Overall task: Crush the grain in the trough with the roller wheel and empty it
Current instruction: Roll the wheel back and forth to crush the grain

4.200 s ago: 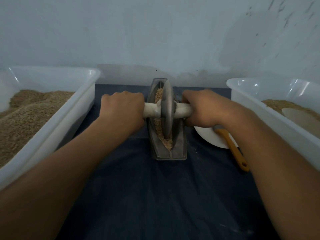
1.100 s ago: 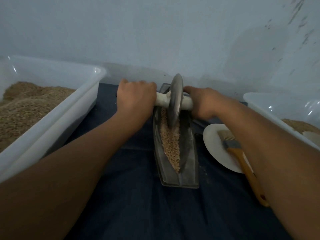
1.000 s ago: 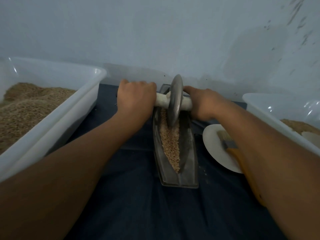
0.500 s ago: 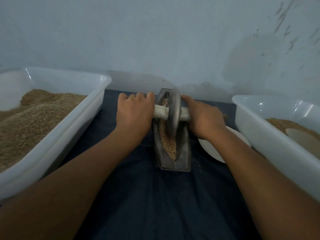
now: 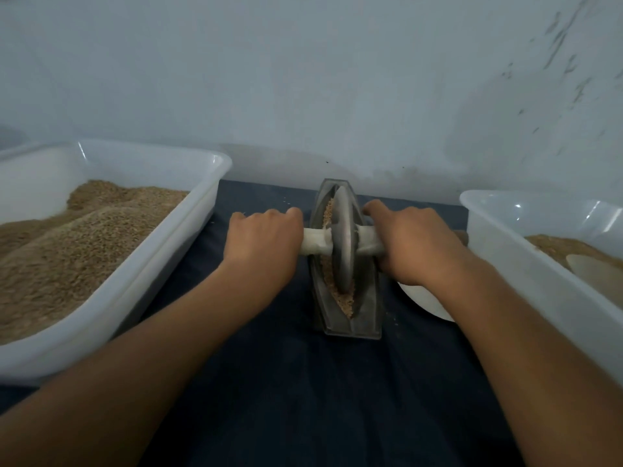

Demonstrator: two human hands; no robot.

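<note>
A narrow grey metal trough [image 5: 367, 315] lies lengthwise on the dark blue cloth, with pale brown grain [image 5: 345, 302] along its groove. A grey roller wheel [image 5: 344, 241] stands upright in the groove at about the trough's middle, on a pale wooden axle [image 5: 313, 244]. My left hand [image 5: 263, 244] grips the axle's left end. My right hand [image 5: 411, 244] grips its right end and hides most of it.
A large white tub [image 5: 141, 264] heaped with grain stands at the left. Another white tub [image 5: 526, 264] at the right holds a little grain and a pale scoop [image 5: 596, 274]. A white plate [image 5: 424, 303] lies under my right forearm. A pale wall rises close behind.
The wheel has rolled from the trough's far end toward me, to about its middle. Both hands kept their grip on the axle. My right arm now hides the brush on the plate.
</note>
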